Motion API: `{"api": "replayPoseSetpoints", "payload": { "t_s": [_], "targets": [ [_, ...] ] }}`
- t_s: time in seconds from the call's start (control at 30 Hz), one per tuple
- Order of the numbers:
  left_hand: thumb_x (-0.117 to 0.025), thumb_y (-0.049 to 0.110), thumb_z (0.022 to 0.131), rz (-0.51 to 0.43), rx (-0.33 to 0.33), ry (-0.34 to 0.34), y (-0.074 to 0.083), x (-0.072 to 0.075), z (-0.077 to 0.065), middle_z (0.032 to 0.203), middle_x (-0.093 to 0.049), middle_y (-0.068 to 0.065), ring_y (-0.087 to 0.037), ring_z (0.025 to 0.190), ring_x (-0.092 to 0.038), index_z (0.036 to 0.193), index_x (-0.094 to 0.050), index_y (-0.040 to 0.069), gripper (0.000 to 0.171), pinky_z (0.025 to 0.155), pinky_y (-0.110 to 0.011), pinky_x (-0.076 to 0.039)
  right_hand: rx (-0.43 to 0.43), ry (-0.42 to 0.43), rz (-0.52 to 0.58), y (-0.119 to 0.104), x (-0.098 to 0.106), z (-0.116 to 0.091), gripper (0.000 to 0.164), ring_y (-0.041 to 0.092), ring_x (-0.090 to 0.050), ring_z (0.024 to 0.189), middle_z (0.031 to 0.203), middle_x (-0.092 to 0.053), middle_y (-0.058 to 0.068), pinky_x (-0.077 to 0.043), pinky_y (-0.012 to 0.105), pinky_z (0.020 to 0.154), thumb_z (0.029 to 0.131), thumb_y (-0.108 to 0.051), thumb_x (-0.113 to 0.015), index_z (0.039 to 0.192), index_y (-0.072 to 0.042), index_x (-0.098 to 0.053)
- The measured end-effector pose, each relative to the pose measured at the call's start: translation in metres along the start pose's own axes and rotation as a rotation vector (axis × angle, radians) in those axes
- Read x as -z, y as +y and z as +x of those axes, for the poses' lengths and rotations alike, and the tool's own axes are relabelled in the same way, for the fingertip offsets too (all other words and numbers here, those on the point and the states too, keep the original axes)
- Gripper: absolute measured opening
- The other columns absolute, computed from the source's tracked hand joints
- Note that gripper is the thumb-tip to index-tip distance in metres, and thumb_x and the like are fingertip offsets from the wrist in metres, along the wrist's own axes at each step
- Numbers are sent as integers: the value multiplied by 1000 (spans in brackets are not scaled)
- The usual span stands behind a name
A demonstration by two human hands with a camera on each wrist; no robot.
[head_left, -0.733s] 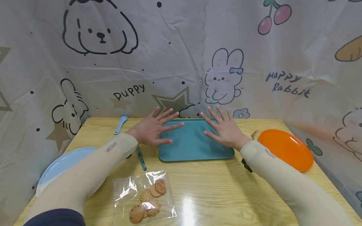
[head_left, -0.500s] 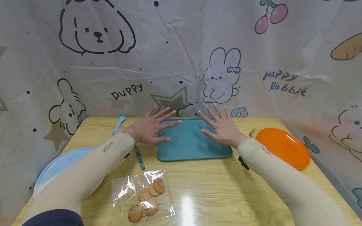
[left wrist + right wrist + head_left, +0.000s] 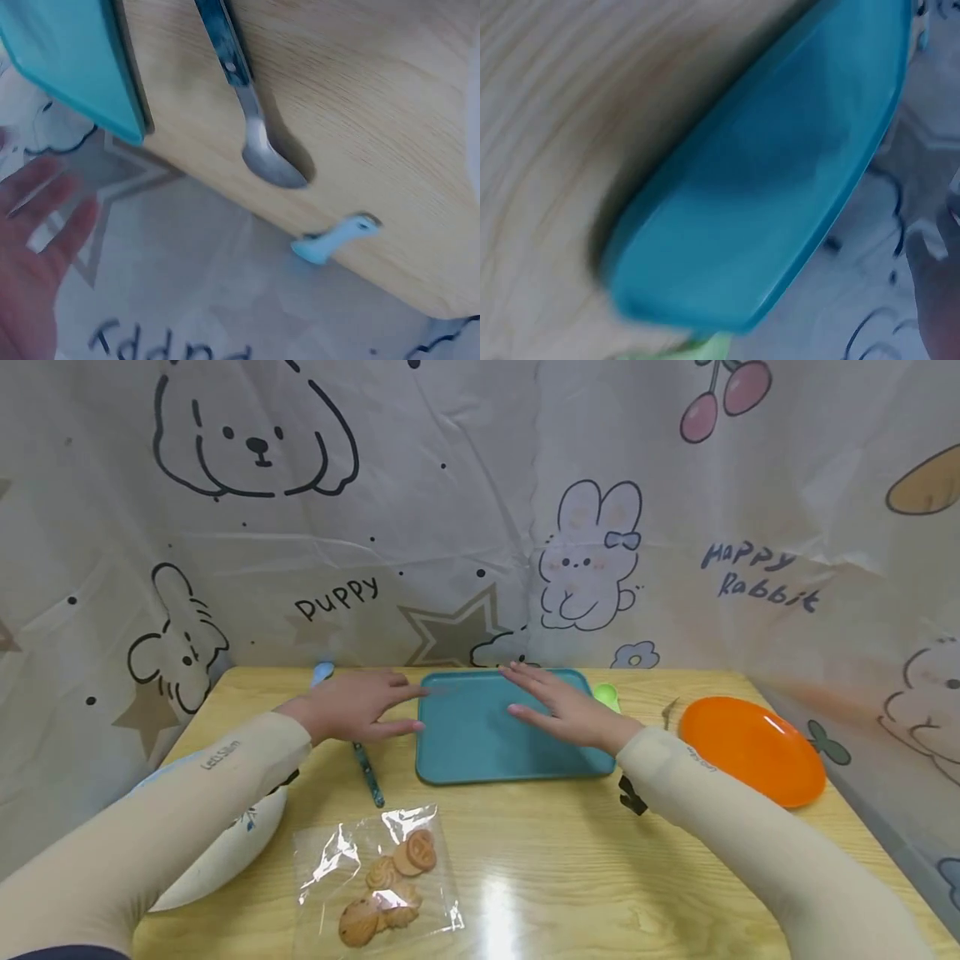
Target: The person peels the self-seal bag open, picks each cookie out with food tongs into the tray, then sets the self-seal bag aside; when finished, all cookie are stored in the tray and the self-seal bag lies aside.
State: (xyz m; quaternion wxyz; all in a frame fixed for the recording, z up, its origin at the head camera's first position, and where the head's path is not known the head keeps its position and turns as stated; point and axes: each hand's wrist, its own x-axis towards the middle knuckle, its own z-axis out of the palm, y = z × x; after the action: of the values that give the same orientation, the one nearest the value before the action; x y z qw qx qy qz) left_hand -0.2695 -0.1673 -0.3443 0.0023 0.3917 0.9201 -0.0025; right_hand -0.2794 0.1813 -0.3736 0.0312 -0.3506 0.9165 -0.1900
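Note:
My left hand [image 3: 352,703] hovers with fingers extended at the left edge of a teal tray [image 3: 472,743], holding nothing. Over the tray's right half is my right hand [image 3: 566,708], also with straight fingers and nothing in it. The tray's surface shows bare between them. Below the left hand lies a metal spoon with a dark blue-green patterned handle [image 3: 369,777]; the left wrist view shows its bowl [image 3: 270,159]. A light blue spoon [image 3: 322,672] lies behind, partly hidden by the left hand. Beyond the right hand, a light green spoon [image 3: 606,695] shows beside the tray.
A clear bag of cookies [image 3: 384,889] lies at the front of the wooden table [image 3: 555,860]. At left, a white bowl [image 3: 251,839] is partly hidden by my left sleeve. An orange plate [image 3: 750,752] lies at right. A printed cloth [image 3: 450,527] hangs behind.
My left hand has moved left, off the tray, and its fingers are less spread. The right hand has tilted with fingers closer together, and the green spoon has come into view.

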Motion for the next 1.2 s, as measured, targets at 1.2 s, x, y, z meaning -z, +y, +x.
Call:
{"api": "replayPoseSetpoints", "payload": {
  "t_s": [1.2],
  "targets": [
    [-68,4,87,-922,372,-634,19,-36,-92,68,-71,-7,-5,57,-61,84,-68,-2,6,58,-25,-55,306,-399,25,-119,-78,26,21,5,-59,87,101,-67,1,-48,13,79,95,-18,-62,113,-9,-65]
  ]
}}
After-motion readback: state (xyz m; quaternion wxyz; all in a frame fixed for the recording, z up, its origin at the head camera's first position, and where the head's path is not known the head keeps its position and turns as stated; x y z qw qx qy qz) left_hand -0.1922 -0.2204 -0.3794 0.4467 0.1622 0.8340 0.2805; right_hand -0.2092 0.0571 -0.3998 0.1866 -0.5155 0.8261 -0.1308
